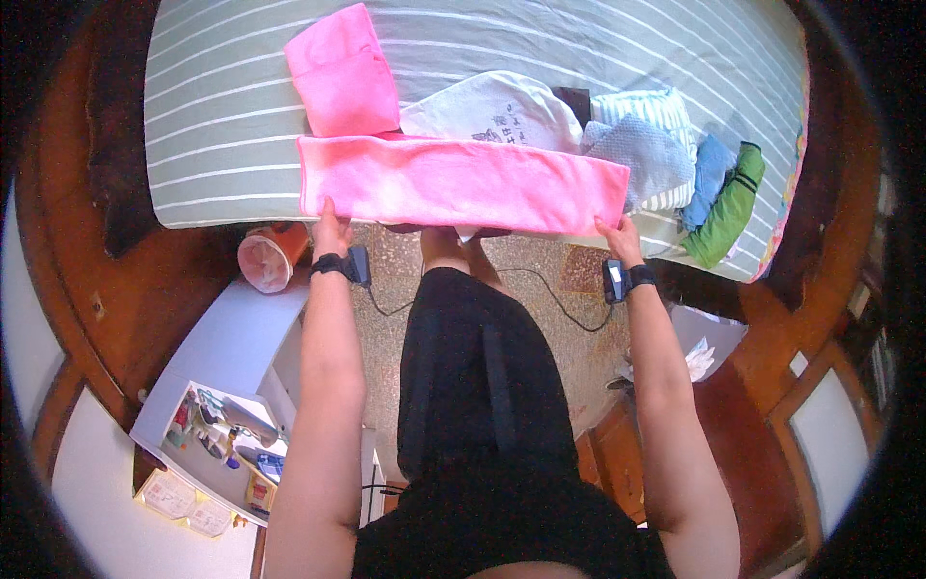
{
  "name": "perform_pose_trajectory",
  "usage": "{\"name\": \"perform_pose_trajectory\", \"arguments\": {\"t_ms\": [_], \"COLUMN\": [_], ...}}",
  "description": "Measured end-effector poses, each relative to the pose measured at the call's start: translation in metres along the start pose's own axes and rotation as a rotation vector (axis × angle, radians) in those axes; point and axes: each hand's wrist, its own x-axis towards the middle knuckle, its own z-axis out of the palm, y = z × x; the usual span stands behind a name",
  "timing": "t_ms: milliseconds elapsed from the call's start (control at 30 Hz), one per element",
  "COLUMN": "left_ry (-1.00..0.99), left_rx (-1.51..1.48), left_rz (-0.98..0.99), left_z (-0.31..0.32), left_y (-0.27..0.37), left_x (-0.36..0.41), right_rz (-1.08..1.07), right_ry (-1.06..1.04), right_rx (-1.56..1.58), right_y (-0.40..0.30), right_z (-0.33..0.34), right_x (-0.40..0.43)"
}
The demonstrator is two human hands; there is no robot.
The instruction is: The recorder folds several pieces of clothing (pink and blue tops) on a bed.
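Observation:
A long pink towel (463, 184), folded into a strip, lies along the near edge of a bed with a striped sheet (224, 123). My left hand (333, 230) grips its near left corner, and my right hand (619, 237) grips the near right corner. Beyond the towel's left part lies a folded pink cloth (343, 72). A white printed cloth (506, 112) is partly covered by the towel. To the right are a blue-grey textured cloth (640, 163), a blue-and-white striped cloth (644, 105), a blue cloth (709, 177) and a green garment (727, 206).
A lined waste bin (268, 260) stands below the bed's left edge. At lower left is a pale cabinet (217, 340) with an open compartment of small items. A container with white tissue (699, 360) stands at right. Black cables (557, 304) run from devices on both wrists.

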Motion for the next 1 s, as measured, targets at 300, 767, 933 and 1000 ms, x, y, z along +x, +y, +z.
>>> {"name": "perform_pose_trajectory", "arguments": {"t_ms": [300, 767, 933, 1000], "left_ry": [-0.068, -0.329, -0.261, -0.207], "left_rx": [-0.115, 0.591, 0.921, 1.049], "left_rz": [0.537, 0.875, 1.148, 1.102], "left_z": [0.0, -0.037, -0.009, -0.016], "left_y": [0.064, 0.168, 0.155, 0.171], "left_x": [-0.111, -0.196, -0.231, -0.224], "right_rz": [-0.297, -0.535, -0.724, -0.463], "right_ry": [-0.075, -0.231, -0.159, -0.091], "right_rx": [0.461, 0.003, -0.176, -0.15], "right_y": [-0.049, -0.174, -0.151, -0.148], "right_z": [-0.032, -0.101, -0.09, -0.086], "right_x": [-0.046, -0.123, -0.128, -0.114]}}
